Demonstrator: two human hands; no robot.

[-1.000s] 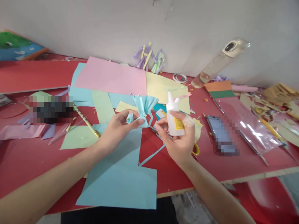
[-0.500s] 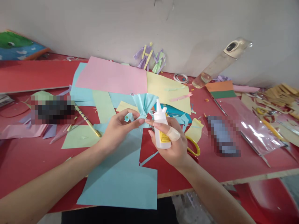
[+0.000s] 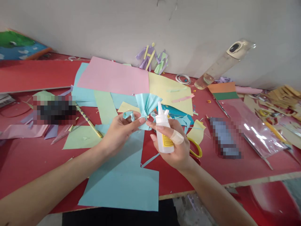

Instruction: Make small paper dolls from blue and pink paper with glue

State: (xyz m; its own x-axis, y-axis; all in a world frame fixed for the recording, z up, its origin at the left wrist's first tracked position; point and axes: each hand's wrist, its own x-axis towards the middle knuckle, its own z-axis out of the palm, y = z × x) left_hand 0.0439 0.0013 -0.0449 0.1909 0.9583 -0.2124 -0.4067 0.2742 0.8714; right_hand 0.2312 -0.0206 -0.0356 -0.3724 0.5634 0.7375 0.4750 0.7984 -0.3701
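My left hand (image 3: 119, 130) pinches a pleated light-blue paper fan (image 3: 147, 105) at its gathered base, holding it upright above the red table (image 3: 28, 157). My right hand (image 3: 175, 144) is wrapped round a small white glue bottle (image 3: 163, 131) with a yellow label, its nozzle pointing up right beside the fan. A plaster is on one finger of my right hand. Both hands meet at the fan's base, over a large light-blue sheet (image 3: 124, 182).
Pink (image 3: 113, 77), yellow (image 3: 169, 89) and green (image 3: 81, 138) sheets and scraps cover the table. Yellow-handled scissors (image 3: 196, 150) lie under my right hand. A striped pencil (image 3: 88, 121), a clear bottle (image 3: 223, 62), a plastic sleeve (image 3: 254, 128) and small paper figures (image 3: 152, 59) are around.
My right hand has brought the glue bottle leftward, from apart to right beside the fan's base. My left hand has kept its pinch on the fan.
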